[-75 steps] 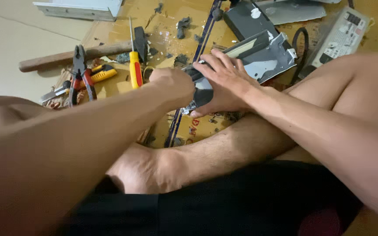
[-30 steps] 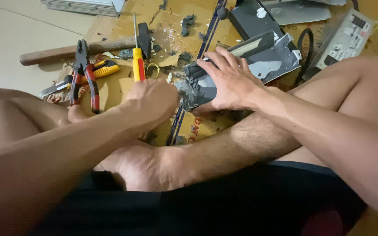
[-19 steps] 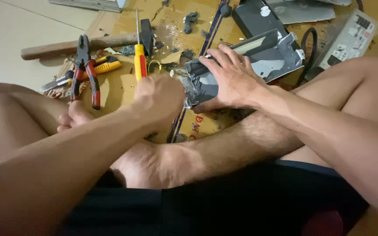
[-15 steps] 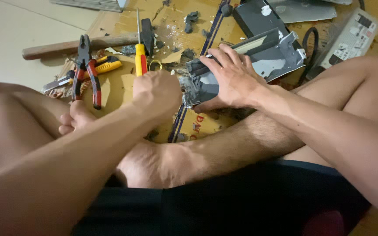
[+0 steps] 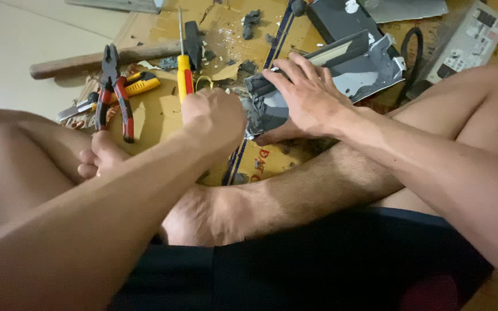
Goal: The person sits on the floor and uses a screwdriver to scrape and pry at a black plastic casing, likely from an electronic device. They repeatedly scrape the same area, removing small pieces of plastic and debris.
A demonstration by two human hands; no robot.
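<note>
Right hand (image 5: 312,98) presses flat, fingers spread, on a grey metal casing (image 5: 341,75) atop cardboard (image 5: 157,112); left hand (image 5: 214,118), fisted beside it — contents can't tell. Stripping looks mid-way; next likely needs the yellow screwdriver (image 5: 184,72) nr pliers (image 5: 116,95).

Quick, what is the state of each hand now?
Left hand: closed fist beside the grey metal part; contents cannot be told.
Right hand: open, pressing on it.

Your arms are bare, no sleeves, no watch, no rings on your left hand (image 5: 213,118) or your right hand (image 5: 306,95). Legs bare and hairy, feet bare; dark shorts (image 5: 318,265) at six o'clock.
</note>
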